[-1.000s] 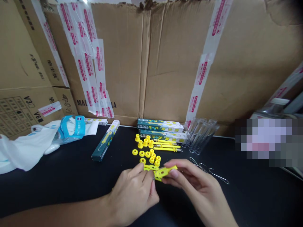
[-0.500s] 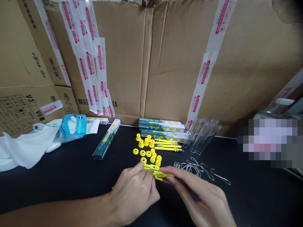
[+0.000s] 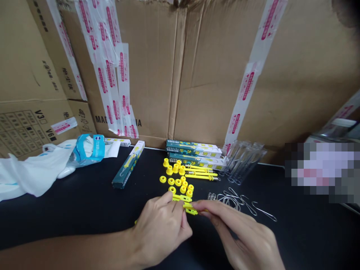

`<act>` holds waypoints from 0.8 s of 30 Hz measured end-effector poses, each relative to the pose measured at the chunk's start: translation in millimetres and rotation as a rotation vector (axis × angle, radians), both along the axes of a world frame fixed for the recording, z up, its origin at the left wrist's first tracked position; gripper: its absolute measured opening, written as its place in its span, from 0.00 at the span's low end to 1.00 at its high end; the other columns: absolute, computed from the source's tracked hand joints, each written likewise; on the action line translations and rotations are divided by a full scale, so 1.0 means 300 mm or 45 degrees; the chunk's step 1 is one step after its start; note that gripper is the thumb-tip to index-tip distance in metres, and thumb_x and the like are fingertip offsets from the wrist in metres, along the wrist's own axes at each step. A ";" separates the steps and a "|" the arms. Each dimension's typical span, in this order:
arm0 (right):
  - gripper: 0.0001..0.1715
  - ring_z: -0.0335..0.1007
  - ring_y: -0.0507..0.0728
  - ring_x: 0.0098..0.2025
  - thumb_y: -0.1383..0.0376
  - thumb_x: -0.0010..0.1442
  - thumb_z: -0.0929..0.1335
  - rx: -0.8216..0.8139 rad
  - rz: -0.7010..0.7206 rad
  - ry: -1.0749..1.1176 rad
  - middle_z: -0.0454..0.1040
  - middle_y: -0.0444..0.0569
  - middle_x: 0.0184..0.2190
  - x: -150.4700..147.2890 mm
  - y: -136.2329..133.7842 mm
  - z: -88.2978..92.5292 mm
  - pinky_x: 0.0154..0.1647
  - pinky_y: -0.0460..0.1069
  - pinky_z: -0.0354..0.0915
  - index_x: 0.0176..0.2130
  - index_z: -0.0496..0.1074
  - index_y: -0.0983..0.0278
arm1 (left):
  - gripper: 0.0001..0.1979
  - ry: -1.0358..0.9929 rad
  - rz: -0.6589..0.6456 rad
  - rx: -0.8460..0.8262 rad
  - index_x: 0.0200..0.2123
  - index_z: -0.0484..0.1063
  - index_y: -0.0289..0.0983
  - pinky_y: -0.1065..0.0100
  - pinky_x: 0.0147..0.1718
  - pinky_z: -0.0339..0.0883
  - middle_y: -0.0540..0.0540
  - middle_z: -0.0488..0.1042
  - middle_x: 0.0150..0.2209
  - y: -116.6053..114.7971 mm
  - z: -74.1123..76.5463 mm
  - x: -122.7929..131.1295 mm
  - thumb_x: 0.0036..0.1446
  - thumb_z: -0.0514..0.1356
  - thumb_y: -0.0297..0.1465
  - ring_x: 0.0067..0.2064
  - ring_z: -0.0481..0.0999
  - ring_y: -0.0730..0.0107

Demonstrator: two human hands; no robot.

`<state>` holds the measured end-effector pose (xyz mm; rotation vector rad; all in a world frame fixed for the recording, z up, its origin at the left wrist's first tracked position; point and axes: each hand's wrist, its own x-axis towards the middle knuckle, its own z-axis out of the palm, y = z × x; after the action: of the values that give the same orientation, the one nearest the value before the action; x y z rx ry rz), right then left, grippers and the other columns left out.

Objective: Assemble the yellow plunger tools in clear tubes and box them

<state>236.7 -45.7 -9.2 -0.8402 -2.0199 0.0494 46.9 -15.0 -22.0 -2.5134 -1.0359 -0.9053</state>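
Between thumb and fingertips my right hand [image 3: 239, 228] pinches a thin yellow plastic strip [image 3: 188, 206], covering much of it. My left hand [image 3: 160, 227] is closed at the strip's left end, its fingers curled and partly hidden. Just behind and beneath the hands lie flat yellow slotted pieces [image 3: 184, 198] on the black table. Farther back are several yellow flanged caps [image 3: 169, 170] and yellow rings [image 3: 162, 179]. Yellow rods with metal spring ends [image 3: 201, 174] lie to the right of them.
Bent wire hooks [image 3: 264, 212] and small coil springs [image 3: 211, 196] lie right of the hands. Clear tubes [image 3: 244, 165] stand behind them. Printed spring-scale boxes [image 3: 194, 148], another box [image 3: 128, 165] and a tissue pack [image 3: 89, 150] sit before the cardboard wall [image 3: 146, 82].
The right fingers have closed in toward the left hand and cover more of the yellow strip. The left hand keeps much the same pose. The whole view has shifted slightly.
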 end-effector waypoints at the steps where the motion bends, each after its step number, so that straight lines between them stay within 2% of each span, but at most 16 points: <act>1: 0.22 0.82 0.53 0.40 0.78 0.62 0.66 -0.014 -0.003 -0.005 0.82 0.45 0.43 0.001 0.000 -0.002 0.46 0.41 0.75 0.51 0.71 0.58 | 0.10 0.000 0.002 0.000 0.22 0.71 0.36 0.68 0.20 0.72 0.49 0.73 0.19 -0.001 -0.001 0.000 0.49 0.53 0.20 0.24 0.75 0.63; 8: 0.22 0.82 0.54 0.40 0.78 0.62 0.66 -0.047 0.022 -0.014 0.82 0.45 0.42 -0.002 0.002 0.011 0.45 0.42 0.76 0.51 0.71 0.59 | 0.09 -0.005 0.001 -0.026 0.22 0.71 0.36 0.70 0.21 0.71 0.49 0.74 0.19 -0.005 -0.002 -0.004 0.47 0.54 0.20 0.24 0.74 0.65; 15: 0.26 0.82 0.56 0.42 0.81 0.59 0.65 0.064 0.187 -0.028 0.83 0.48 0.43 0.001 0.007 0.041 0.47 0.45 0.76 0.52 0.71 0.60 | 0.13 -0.036 -0.009 -0.039 0.21 0.72 0.35 0.68 0.18 0.71 0.47 0.73 0.19 -0.004 -0.001 -0.004 0.48 0.50 0.19 0.23 0.74 0.64; 20: 0.32 0.81 0.58 0.45 0.81 0.58 0.65 0.042 0.241 -0.118 0.82 0.48 0.45 0.020 -0.003 0.050 0.49 0.46 0.76 0.58 0.68 0.58 | 0.11 -0.005 0.013 -0.093 0.21 0.69 0.36 0.70 0.20 0.71 0.49 0.73 0.19 -0.011 -0.004 -0.008 0.49 0.51 0.20 0.22 0.72 0.66; 24: 0.31 0.80 0.58 0.47 0.81 0.58 0.66 0.042 0.260 -0.141 0.82 0.50 0.47 0.020 -0.004 0.047 0.51 0.46 0.75 0.57 0.69 0.61 | 0.09 0.057 0.050 -0.223 0.23 0.69 0.37 0.72 0.22 0.70 0.49 0.74 0.21 -0.011 -0.005 -0.014 0.50 0.53 0.20 0.24 0.74 0.67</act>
<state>242.8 -47.0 4.8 -0.6256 -2.1992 0.0859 42.7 -18.3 -23.6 -2.6308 -1.1932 -0.7743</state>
